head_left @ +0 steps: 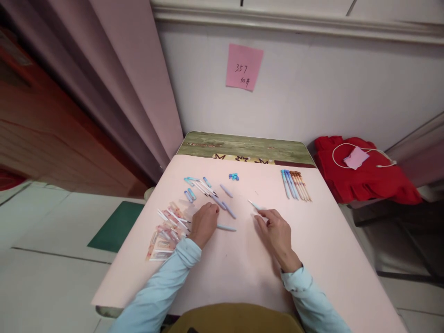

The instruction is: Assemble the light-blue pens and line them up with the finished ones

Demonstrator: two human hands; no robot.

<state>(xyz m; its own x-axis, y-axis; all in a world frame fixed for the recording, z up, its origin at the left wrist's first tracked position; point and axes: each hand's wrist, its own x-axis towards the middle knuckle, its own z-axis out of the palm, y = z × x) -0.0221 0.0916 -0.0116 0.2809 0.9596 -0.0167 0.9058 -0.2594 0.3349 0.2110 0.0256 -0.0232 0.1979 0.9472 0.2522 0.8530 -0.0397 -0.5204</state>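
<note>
Right hand [276,232] nearly closed, fingertips pinching a white-tipped blue pen piece [254,204] mid-tabletop [243,273]. Left hand [205,224] curled by a pale blue barrel [227,228]; cannot tell its grip. Capped pens [295,186] rowed far right.

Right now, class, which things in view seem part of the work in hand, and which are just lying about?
Likely part of the work: pen piece in the right hand, purple barrels, white refills, blue bits, lined-up pens.

Likely just lying about: red cloth, wall note, green mat.
</note>
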